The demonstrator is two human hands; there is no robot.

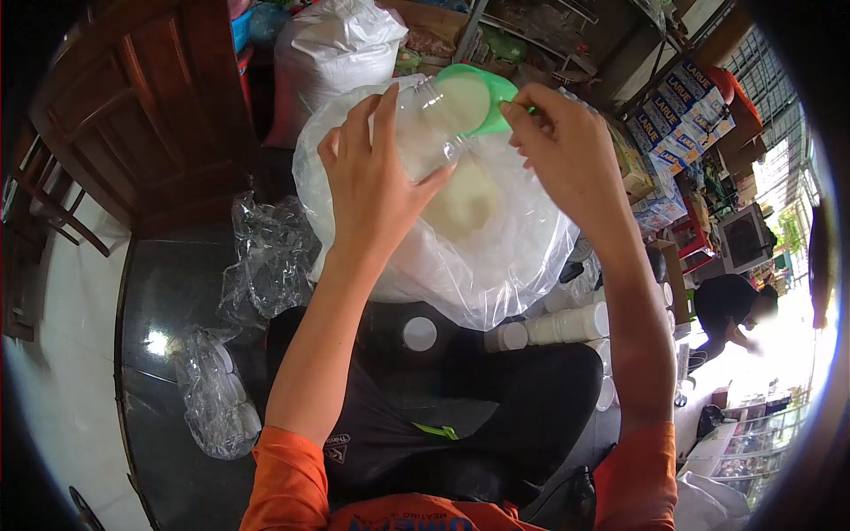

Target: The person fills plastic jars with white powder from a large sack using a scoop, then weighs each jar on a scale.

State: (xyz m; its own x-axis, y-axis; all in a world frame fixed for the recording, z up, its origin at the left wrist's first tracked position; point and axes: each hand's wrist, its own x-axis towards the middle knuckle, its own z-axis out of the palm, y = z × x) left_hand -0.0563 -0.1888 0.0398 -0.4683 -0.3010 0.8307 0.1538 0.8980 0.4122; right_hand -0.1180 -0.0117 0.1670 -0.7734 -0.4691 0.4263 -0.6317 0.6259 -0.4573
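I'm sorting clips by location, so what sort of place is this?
Probably a small shop or its storeroom: stacked LARUE cartons stand on the right, a bulging white sack sits by the wooden door, and shelving holds assorted goods.

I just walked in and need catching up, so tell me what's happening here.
A person's left hand holds a clear jar above a big plastic bag of pale contents. The right hand holds a green scoop, with pale stuff in it, at the jar's mouth. A white disc lies nearby.
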